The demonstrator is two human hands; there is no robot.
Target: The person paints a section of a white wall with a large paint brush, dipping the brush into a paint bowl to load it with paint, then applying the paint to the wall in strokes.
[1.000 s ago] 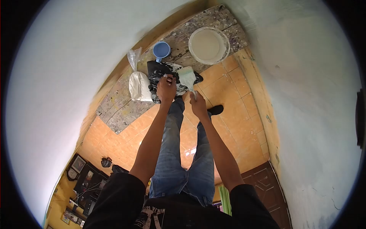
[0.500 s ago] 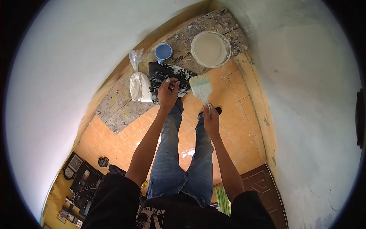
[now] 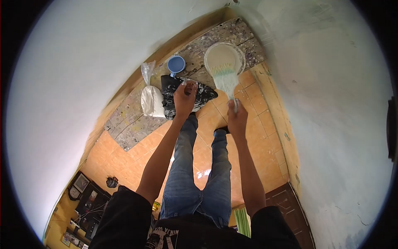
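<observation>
My right hand (image 3: 237, 118) is closed round the handle of a wide paintbrush (image 3: 226, 85), its bristles pointing away from me. In this view the bristles overlap the near part of a round white bucket (image 3: 241, 56) holding pale liquid paint. My left hand (image 3: 185, 99), fingers loosely curled with a gap between them and the thumb, has whitish marks on its fingertips and nothing visible in its grasp. Below it lies a black plastic bag (image 3: 168, 89) smeared with white. Left of that bag sits a clear bag of white powder (image 3: 151, 101), and beyond it a blue mug (image 3: 176, 64).
A paint-spattered wooden plank (image 3: 128, 128) carries the bucket, mug and bags. Pale walls (image 3: 331, 124) rise close on both sides. Orange floor tiles (image 3: 257, 162) lie beneath, with a brown door (image 3: 286, 207) at lower right and dark furniture (image 3: 89, 207) at lower left.
My right hand has moved the brush forward and slightly right, so its bristles now overlap the bucket. My left hand stays over the black bag. The view has shifted slightly.
</observation>
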